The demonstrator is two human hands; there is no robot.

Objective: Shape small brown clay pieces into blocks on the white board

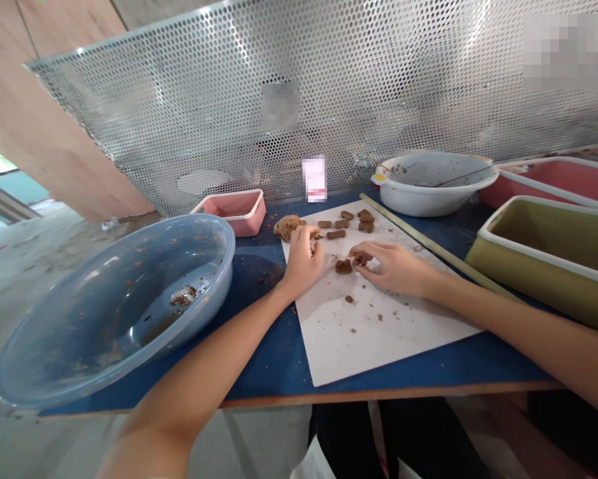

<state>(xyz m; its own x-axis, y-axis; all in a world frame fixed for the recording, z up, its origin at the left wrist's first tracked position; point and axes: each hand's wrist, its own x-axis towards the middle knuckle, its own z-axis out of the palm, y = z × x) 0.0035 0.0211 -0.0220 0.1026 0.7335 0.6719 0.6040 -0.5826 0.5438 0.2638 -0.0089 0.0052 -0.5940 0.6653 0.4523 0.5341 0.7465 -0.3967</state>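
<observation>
My right hand (389,265) pinches a small piece of brown clay (361,259) between thumb and fingers, low over a white board (338,346). Right beside that piece lies a darker brown clay lump (343,267). My left hand (303,258) is closed, its fingers curled at the board's left edge; what it holds, if anything, I cannot make out. Just behind it sits a rough, lighter clay ball (287,227), partly hidden by the fingers. Several shaped clay pieces, among them a short bar (336,235), lie toward the back of the board.
A large blue basin (223,246) stands at left, with a small pink tub (256,214) behind. At right are a white basin (428,203), a green trough (538,259) and a pink trough (568,173). A long stick (443,251) lies along the board. Perforated metal (203,120) rises behind.
</observation>
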